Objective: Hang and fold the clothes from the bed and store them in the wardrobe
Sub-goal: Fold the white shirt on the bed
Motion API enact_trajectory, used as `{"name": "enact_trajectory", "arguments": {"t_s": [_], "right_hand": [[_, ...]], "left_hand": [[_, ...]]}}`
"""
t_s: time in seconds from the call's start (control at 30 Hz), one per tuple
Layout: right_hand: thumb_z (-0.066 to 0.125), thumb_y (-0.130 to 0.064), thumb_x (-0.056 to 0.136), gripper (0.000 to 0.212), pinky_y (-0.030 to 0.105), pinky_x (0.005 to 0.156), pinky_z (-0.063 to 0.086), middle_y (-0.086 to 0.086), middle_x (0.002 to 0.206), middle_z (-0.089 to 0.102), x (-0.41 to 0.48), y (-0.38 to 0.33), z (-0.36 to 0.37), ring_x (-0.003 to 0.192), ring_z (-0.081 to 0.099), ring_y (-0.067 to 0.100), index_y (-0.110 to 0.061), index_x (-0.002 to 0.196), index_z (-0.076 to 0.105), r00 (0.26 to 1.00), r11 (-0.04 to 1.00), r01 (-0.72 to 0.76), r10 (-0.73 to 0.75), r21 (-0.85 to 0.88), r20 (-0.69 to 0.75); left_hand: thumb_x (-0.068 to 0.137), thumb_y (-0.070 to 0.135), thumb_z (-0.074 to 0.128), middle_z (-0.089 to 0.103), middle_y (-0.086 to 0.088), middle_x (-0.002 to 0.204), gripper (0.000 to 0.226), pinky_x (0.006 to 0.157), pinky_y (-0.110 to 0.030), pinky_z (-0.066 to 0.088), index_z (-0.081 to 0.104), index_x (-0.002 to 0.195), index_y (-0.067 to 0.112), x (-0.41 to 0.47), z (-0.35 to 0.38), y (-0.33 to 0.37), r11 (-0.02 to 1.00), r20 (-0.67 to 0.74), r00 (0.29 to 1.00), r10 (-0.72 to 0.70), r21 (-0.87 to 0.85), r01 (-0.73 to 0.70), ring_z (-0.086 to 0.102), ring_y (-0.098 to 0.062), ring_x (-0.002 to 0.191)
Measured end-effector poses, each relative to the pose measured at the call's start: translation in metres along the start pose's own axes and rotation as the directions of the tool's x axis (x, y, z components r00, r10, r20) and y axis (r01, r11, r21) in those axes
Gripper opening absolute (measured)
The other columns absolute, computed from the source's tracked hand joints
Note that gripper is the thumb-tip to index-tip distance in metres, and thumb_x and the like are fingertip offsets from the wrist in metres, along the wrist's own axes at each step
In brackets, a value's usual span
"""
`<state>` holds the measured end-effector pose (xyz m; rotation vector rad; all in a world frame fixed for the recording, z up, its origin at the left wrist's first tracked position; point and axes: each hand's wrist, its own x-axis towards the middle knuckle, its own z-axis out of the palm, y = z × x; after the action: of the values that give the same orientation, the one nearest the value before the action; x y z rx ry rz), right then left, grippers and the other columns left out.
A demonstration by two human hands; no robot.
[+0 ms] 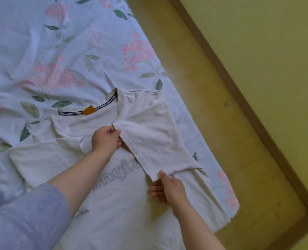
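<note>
Left hand (105,140) is pinching the upper hem corner of the sleeve (149,134), right hand (168,191) is pinching the lower corner, and I'm laying it across the white T-shirt (117,213) spread face up on the bed (41,42). Only this first fold is getting done, I reckon; the other sleeve (41,159), body folds and wardrobe are waiting.

A wrinkled sheet (41,51) fills the left of the view, pale blue-white and printed with pink flower clusters and green leaves. Along its right edge runs a narrow strip of yellowish wooden floor (212,114). A darker brown skirting (239,97) borders the floor on the far side and turns a corner at lower right, and above it is a plain yellow-green wall (275,51)
</note>
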<state>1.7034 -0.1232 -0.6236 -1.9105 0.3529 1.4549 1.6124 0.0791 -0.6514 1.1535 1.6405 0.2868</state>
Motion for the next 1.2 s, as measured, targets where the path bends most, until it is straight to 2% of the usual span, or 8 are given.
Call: {"name": "enact_trajectory", "arguments": {"t_s": [0.13,0.27,0.47,0.6,0.73,0.9,1.03,1.2], "right_hand": [[0.052,-0.039,0.098,0.048,0.027,0.054,0.05,0.006,0.058,0.07,0.002,-0.018,-0.013,0.047,0.06,0.015,-0.007,0.065,0.069,0.974,0.936,0.186,-0.216,-0.298,-0.07],[0.059,-0.03,0.094,0.026,0.033,0.062,0.054,-0.001,0.063,0.07,0.002,-0.054,-0.012,0.049,0.061,0.007,-0.014,0.076,0.068,0.897,0.842,0.383,-0.437,-0.381,-0.064],[0.061,-0.02,0.091,0.007,0.028,0.07,0.053,-0.008,0.085,0.066,0.012,-0.12,0.012,0.079,0.063,0.012,-0.022,0.093,0.067,0.789,0.558,0.536,-0.599,-0.633,0.139],[0.062,-0.017,0.091,0.023,0.025,0.082,0.047,-0.005,0.11,0.066,0.026,-0.158,0.035,0.097,0.06,0.012,-0.018,0.113,0.066,0.713,0.296,0.584,-0.633,-0.756,0.302],[0.056,-0.014,0.092,0.033,0.031,0.088,0.046,0.003,0.121,0.06,0.04,-0.185,0.062,0.11,0.058,0.021,-0.016,0.125,0.063,0.651,0.041,0.571,-0.631,-0.82,0.422],[0.059,-0.013,0.085,0.068,0.039,0.106,0.037,0.006,0.147,0.035,0.059,-0.196,0.089,0.134,0.036,0.028,-0.017,0.148,0.033,0.644,-0.262,0.45,-0.567,-0.854,0.513],[0.068,-0.025,0.082,0.108,0.053,0.121,0.005,0.007,0.163,-0.004,0.074,-0.206,0.095,0.151,-0.005,0.029,-0.018,0.155,-0.011,0.744,-0.303,0.3,-0.519,-0.904,0.421],[0.081,-0.055,0.065,0.134,0.053,0.119,0.005,0.012,0.147,0.027,0.089,-0.225,0.097,0.141,0.025,0.03,-0.015,0.155,-0.01,0.74,-0.4,0.275,-0.492,-0.874,0.458]], "left_hand": [[0.092,0.029,0.062,0.071,-0.009,0.073,0.029,0.08,-0.04,0.056,0.068,0.078,0.004,-0.001,-0.007,0.001,0.962,0.048,0.998,0.037,0.269,-0.049,0.068,-0.029,0.075],[0.088,0.029,0.066,0.066,-0.001,0.086,0.017,0.068,-0.029,0.04,0.066,0.086,0.012,-0.008,-0.026,0.005,0.913,0.028,0.987,0.161,0.375,-0.159,0.061,-0.02,0.082],[0.09,0.013,0.061,0.056,-0.005,0.116,0.023,0.088,-0.033,0.045,0.06,0.114,0.012,0.008,-0.085,0.016,0.761,0.103,0.905,0.412,0.507,-0.404,0.057,-0.021,0.102],[0.086,0.008,0.063,0.042,-0.014,0.14,0.051,0.109,-0.041,0.03,0.048,0.134,0.008,0.028,-0.124,0.01,0.671,0.074,0.902,0.426,0.642,-0.37,0.037,-0.034,0.129],[0.079,0.011,0.062,0.011,-0.007,0.161,0.081,0.12,-0.041,0.011,0.024,0.151,0.018,0.059,-0.153,0.003,0.584,0.148,0.935,0.321,0.746,-0.319,0.007,-0.027,0.148],[0.073,0.043,0.073,-0.003,-0.001,0.162,0.11,0.119,-0.047,0.007,0.001,0.154,0.027,0.082,-0.168,-0.021,0.507,0.153,0.962,0.225,0.825,-0.25,0.0,-0.024,0.149],[0.059,0.064,0.078,-0.003,-0.003,0.162,0.134,0.118,-0.048,0.01,-0.008,0.154,0.023,0.097,-0.176,-0.031,0.5,0.09,0.975,0.202,0.847,-0.182,0.003,-0.025,0.149],[0.047,0.064,0.084,0.025,-0.012,0.147,0.137,0.108,-0.042,0.03,0.01,0.151,0.013,0.108,-0.184,-0.027,0.441,0.094,0.967,0.235,0.876,-0.192,0.028,-0.033,0.134]]}}
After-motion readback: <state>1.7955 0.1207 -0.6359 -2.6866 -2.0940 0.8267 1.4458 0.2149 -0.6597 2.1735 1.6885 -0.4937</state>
